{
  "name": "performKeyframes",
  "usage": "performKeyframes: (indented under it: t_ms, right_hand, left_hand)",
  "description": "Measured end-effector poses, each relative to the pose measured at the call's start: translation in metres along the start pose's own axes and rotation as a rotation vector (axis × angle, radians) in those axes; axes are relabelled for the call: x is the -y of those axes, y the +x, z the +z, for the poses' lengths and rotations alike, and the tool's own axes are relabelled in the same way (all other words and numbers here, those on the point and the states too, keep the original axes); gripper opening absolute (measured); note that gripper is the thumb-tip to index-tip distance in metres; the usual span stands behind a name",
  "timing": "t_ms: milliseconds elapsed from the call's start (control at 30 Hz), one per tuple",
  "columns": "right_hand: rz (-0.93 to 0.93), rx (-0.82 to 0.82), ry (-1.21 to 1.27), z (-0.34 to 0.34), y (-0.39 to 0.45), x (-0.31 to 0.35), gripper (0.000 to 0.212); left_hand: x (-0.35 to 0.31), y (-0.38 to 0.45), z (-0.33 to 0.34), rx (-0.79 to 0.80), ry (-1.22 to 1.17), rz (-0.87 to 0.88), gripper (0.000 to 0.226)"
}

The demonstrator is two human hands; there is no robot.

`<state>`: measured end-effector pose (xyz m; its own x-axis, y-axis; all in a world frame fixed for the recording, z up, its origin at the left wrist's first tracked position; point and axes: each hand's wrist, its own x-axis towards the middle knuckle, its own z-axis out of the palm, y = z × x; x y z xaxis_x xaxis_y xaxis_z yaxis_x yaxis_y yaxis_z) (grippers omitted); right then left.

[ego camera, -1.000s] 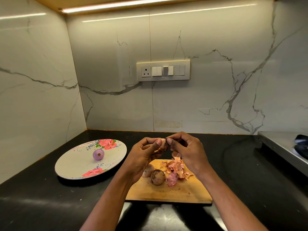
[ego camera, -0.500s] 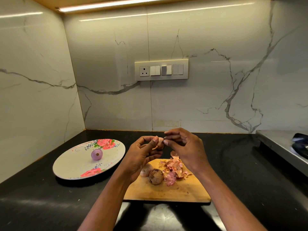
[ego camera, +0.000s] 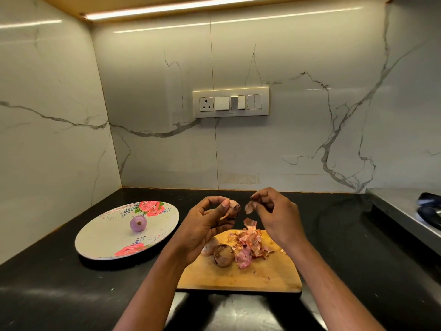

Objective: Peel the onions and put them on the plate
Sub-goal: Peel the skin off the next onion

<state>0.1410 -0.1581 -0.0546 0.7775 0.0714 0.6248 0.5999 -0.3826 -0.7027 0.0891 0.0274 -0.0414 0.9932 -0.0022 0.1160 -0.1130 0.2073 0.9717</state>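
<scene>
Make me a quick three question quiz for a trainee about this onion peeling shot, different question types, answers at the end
1. True or false: the plate holds three peeled onions.
2. What does the right hand pinch? A) a knife B) a piece of onion skin C) a spoon
3. Fill in: the loose pile of peels lies on the wooden ____.

Key
1. False: one peeled onion lies there.
2. B; the left hand holds the onion being peeled.
3. Cutting board, beside an unpeeled onion.
</scene>
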Motion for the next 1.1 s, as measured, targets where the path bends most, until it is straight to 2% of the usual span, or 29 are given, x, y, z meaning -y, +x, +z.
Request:
performKeyframes:
  t_ms: [133,233,400,833,1100]
  right_hand:
    - [0.023,0.214,0.130,-0.003,0.002,0.008,0.023]
    - [0.015,0.318,0.221,0.000,-0.001,0.017,0.031]
    - [-0.006,0.261,0.204,0.003,-0.002,0.012,0.029]
    - [-0.007,0.056,0.164,0.011,-0.005,0.010,0.005]
    - [-0.098,-0.021,0.027,0.017,-0.009,0.012,0.007]
  left_hand:
    - [0.001,0.002,-0.002,-0.050,-0.001,0.004,0.042]
    - [0.002,0.003,-0.003,-0.042,-0.002,-0.015,0.027]
    - [0.002,0.003,-0.002,-0.033,0.015,-0.020,0.026]
    - [-0.001,-0.001,0.000,-0.020,0.032,-0.006,0.025]
    - [-0.001,-0.003,0.003,0.048,-0.032,0.000,0.029]
